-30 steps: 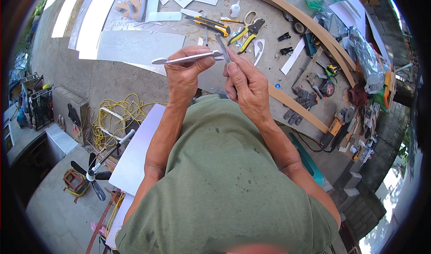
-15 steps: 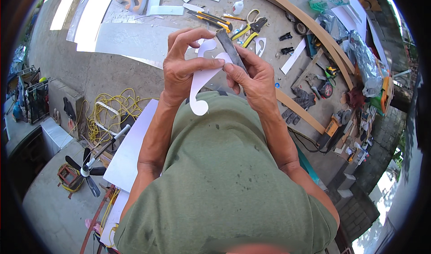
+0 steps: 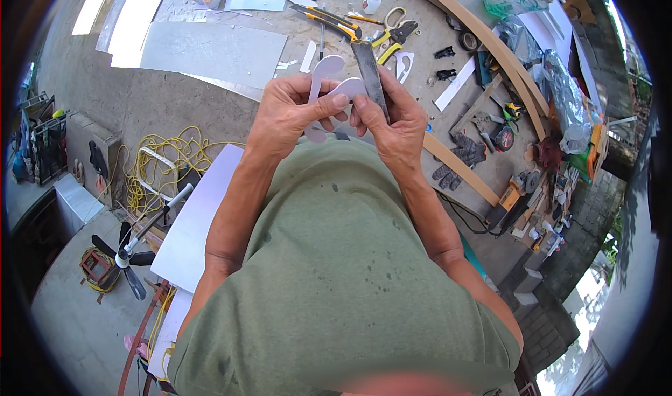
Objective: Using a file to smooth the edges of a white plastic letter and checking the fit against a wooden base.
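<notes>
Both forearms rise from the lower edge over the green shirt [image 3: 336,277] and bend inward, so the hands meet in front of the chest, above the concrete floor [image 3: 189,109]. The left hand [image 3: 290,112] is curled, fingers wrapped round a white cutout [image 3: 329,81] with rounded lobes; its thumb presses on the front of the piece, which stands up out of the grip, its top lobe clear of the fingers. The right hand [image 3: 395,123] is clenched round a dark flat file [image 3: 369,77], thumb laid along its lower part; the file points up and away, its blade lying against the right edge of the cutout. The thumbs almost touch. The cutout is held up in the air, not resting on anything.

On the floor just beyond the hands lie yellow-handled pliers [image 3: 395,35] and a knife [image 3: 329,19]; a grey sheet [image 3: 210,49] lies toward the far left, and a curved wooden strip [image 3: 483,39] runs along the right
</notes>
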Demonstrator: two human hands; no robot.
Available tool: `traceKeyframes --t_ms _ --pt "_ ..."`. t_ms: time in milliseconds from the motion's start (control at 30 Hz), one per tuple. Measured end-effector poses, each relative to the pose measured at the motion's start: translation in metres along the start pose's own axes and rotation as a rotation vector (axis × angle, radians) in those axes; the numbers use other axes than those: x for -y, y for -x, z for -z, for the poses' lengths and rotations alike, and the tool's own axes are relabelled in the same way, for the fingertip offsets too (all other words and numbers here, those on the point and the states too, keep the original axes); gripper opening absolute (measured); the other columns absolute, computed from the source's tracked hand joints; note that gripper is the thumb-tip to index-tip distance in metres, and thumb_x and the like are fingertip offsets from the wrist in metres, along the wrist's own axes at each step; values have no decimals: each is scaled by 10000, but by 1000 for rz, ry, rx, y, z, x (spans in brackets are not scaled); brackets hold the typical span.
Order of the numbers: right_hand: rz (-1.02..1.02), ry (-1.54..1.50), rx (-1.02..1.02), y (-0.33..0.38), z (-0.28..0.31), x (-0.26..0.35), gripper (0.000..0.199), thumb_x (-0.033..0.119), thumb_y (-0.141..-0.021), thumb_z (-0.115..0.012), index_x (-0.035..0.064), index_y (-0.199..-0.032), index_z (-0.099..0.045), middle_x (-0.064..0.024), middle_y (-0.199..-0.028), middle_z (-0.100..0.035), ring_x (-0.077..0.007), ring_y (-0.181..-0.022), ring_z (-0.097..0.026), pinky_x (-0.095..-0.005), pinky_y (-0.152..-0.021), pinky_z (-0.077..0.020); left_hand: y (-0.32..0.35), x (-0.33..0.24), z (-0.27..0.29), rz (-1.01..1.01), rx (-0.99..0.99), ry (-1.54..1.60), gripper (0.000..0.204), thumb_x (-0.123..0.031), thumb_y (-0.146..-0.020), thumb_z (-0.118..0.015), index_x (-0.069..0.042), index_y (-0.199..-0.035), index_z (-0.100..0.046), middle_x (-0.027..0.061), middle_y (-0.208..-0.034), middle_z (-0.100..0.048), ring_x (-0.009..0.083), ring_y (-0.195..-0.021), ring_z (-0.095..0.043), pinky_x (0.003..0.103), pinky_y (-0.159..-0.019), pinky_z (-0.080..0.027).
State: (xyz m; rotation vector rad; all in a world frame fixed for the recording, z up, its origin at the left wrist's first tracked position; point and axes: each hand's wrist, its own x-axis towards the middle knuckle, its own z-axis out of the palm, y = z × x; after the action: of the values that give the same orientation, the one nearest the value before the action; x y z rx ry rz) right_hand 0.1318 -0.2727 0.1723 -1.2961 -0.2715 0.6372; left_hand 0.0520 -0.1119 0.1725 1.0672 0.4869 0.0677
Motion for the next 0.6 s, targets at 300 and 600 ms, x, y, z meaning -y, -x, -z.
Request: traceKeyframes --t_ms 300,600 --pt "244 477 124 -3 24 5 385 108 -967 -622 50 -1347 -599 -82 -978 -611 -143 -791 -561 -271 -676 -466 -2 -3 -2 116 100 -47 241 -103 -837 -764 57 -1011 -712 147 -837 -724 133 -639 -661 241 -562 -536" --pt "497 660 258 -4 32 2 465 -24 -874 -642 129 -1313 -648 -70 -997 -617 -194 -827 -591 -317 -711 -515 -4 1 -2 167 155 73 224 -151 -833 -791 33 -937 -715 110 -812 -709 131 -634 -647 257 -532 -513"
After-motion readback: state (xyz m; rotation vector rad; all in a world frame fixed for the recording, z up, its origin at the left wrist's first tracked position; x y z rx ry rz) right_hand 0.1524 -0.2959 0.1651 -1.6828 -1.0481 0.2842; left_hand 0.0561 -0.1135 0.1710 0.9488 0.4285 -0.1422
